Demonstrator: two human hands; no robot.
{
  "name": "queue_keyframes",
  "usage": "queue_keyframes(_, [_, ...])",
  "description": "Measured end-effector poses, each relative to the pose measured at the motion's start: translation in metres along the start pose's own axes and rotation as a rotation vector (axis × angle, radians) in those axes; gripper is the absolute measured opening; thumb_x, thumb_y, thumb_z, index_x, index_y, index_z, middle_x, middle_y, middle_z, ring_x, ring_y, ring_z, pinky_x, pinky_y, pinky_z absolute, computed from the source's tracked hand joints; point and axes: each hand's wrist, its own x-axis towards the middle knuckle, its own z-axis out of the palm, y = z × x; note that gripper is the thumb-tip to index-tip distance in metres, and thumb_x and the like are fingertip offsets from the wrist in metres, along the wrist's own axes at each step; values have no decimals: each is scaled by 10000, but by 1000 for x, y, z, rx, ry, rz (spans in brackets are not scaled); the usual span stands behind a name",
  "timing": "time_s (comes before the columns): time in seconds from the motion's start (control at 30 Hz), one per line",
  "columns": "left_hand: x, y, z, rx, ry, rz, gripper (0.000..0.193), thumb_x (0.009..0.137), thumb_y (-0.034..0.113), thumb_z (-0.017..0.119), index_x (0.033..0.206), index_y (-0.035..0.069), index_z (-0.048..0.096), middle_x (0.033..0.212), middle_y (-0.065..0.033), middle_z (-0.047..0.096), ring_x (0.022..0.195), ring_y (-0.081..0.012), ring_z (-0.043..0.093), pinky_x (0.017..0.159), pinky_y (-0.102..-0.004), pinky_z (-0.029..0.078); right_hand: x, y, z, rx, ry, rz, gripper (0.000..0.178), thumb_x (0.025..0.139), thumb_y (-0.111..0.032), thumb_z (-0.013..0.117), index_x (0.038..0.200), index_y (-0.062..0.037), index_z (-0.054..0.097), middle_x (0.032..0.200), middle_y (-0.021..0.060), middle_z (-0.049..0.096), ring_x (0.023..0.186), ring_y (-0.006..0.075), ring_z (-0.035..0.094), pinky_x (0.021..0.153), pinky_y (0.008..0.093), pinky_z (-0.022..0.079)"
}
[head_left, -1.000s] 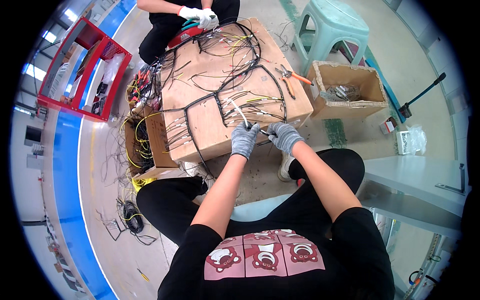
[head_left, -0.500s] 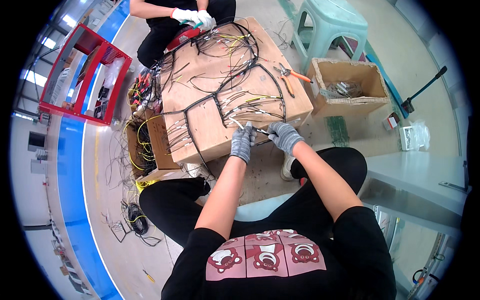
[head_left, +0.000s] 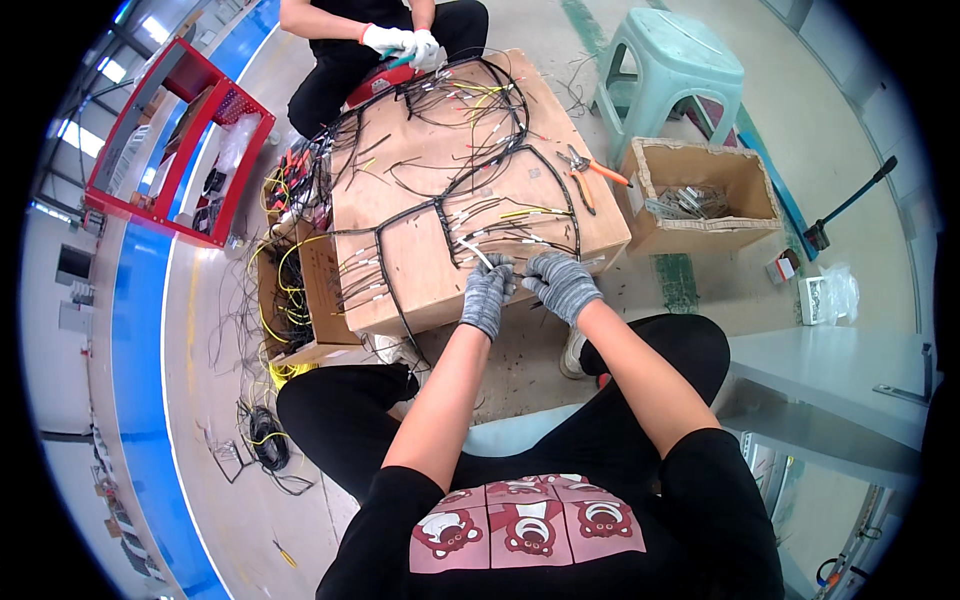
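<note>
Both my hands wear grey knit gloves and meet at the near edge of the wooden box. My left hand [head_left: 487, 297] is closed, with a thin white tube [head_left: 474, 250] sticking up from its fingers. Just right of it, my right hand [head_left: 563, 287] pinches a dark wire, its fingertips close to the left ones. The gloves hide most of that wire. Beyond my hands a black wire harness [head_left: 410, 212] lies across the box top [head_left: 400, 285], its many thin branches carrying white labels. Orange-handled cutters [head_left: 583, 190] rest at the box's right side.
Across the box sits another person [head_left: 395, 40] in white gloves, holding a green-handled tool. A carton of metal parts [head_left: 700, 230] and a pale green stool [head_left: 670, 60] stand right. Left are a wire-filled carton [head_left: 322, 290], a red rack [head_left: 180, 150] and coiled cable [head_left: 268, 440].
My hands have drawn closer together, the right moving left and slightly down. The white tube now tilts from the left fingers, and the whole view has shifted a little.
</note>
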Motion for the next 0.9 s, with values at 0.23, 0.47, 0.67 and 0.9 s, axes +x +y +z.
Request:
queue_keyframes(0.23, [-1, -3, -3, 47, -30, -21, 101, 869, 173, 562, 856, 75, 542, 665, 7, 560, 516, -60, 487, 435, -187, 400, 2, 13, 15, 73, 159, -40, 121, 741, -152, 627, 815, -58, 606, 790, 135, 585, 758, 310, 559, 704, 372, 459])
queue_keyframes(0.47, [-9, -11, -4, -97, -67, -1, 103, 861, 173, 579, 827, 82, 544, 634, 13, 541, 497, -60, 467, 429, -188, 389, 1, -9, 11, 25, 163, -61, 121, 722, -112, 618, 830, -62, 597, 809, 122, 581, 806, 298, 549, 730, 373, 453])
queue_keyframes(0.67, [-13, -14, -13, -253, -90, -13, 139, 885, 191, 541, 852, 56, 554, 668, -11, 566, 525, -67, 479, 453, -187, 392, 5, -7, 15, 232, 114, 90, 128, 762, -152, 585, 852, -62, 587, 839, 133, 596, 809, 318, 563, 740, 388, 454])
queue_keyframes(0.9, [-22, 0, -34, -345, -171, 79, 201, 890, 76, 488, 1074, -1, 464, 934, -110, 573, 829, -206, 612, 716, -295, 548, 5, 4, 26, 461, 178, 86, 114, 774, -91, 576, 867, -28, 557, 829, 154, 604, 780, 306, 581, 724, 356, 462])
